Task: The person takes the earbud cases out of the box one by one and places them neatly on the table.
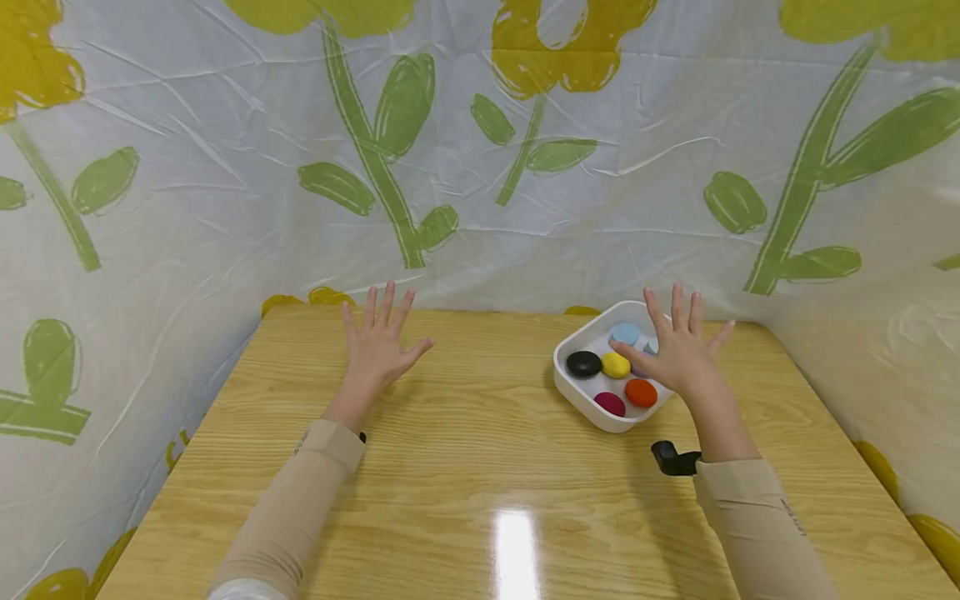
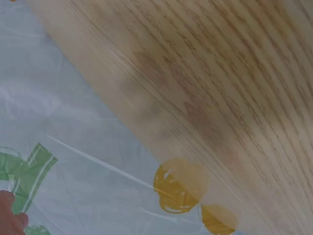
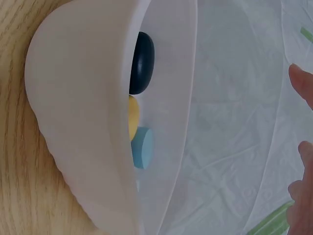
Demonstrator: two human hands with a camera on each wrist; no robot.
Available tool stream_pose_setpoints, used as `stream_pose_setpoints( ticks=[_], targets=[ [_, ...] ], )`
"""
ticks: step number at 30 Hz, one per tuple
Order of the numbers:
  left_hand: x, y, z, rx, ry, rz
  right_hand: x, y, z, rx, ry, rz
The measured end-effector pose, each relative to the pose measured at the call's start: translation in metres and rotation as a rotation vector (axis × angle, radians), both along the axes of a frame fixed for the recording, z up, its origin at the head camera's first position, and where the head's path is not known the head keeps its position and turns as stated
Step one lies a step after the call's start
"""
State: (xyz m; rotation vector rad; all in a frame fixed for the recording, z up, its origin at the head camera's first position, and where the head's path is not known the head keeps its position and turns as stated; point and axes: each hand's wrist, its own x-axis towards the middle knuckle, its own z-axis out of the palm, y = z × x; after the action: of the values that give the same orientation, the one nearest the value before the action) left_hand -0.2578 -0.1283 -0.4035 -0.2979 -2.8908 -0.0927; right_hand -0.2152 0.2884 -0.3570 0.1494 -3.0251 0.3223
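My left hand (image 1: 375, 354) is spread wide above the left half of the wooden table, holding nothing. My right hand (image 1: 681, 357), fingers also spread and grasping nothing, overlaps the right side of a white tray (image 1: 581, 406) in the head view. Inside the tray lie several smooth rounded pieces: a black one (image 1: 583, 364), a yellow one (image 1: 616, 365), an orange one (image 1: 641, 392), a dark red one (image 1: 610, 404) and a light blue one (image 1: 625, 335). A purple piece and a pale one are partly hidden behind the right hand. The right wrist view shows the tray's outer wall (image 3: 83, 107) close up.
The wooden table (image 1: 465, 433) has a light glare near its front. A white sheet (image 1: 465, 250) printed with green stems and yellow flowers surrounds it at the back and sides. A black wrist-camera mount (image 1: 675, 459) sticks out from the right wrist.
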Motion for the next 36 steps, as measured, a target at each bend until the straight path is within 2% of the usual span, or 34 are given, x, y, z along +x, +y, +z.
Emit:
stream_pose_setpoints(
  ticks=[5, 9, 14, 19, 22, 27, 32, 36],
  targets=[
    [0.001, 0.006, 0.002, 0.011, -0.001, -0.008, 0.002, 0.001, -0.001, -0.014, -0.002, 0.003],
    [-0.003, 0.022, -0.003, 0.066, 0.049, -0.042, 0.007, 0.003, -0.003, -0.062, 0.003, -0.018],
    [-0.012, 0.055, -0.015, 0.121, 0.132, -0.139, 0.011, 0.005, -0.011, -0.149, 0.04, -0.085],
    [-0.021, 0.097, -0.023, 0.07, 0.162, -0.23, 0.013, 0.008, -0.025, -0.273, 0.04, -0.166],
    [-0.027, 0.122, -0.026, -0.002, 0.149, -0.265, 0.013, 0.01, -0.035, -0.346, 0.018, -0.219],
    [-0.039, 0.158, -0.029, -0.111, 0.075, -0.287, 0.015, 0.014, -0.052, -0.413, -0.007, -0.295],
    [-0.047, 0.187, -0.03, -0.174, 0.02, -0.291, 0.017, 0.017, -0.065, -0.412, -0.05, -0.37],
    [-0.049, 0.206, -0.03, -0.215, -0.019, -0.279, 0.017, 0.016, -0.072, -0.399, -0.103, -0.415]
  ],
)
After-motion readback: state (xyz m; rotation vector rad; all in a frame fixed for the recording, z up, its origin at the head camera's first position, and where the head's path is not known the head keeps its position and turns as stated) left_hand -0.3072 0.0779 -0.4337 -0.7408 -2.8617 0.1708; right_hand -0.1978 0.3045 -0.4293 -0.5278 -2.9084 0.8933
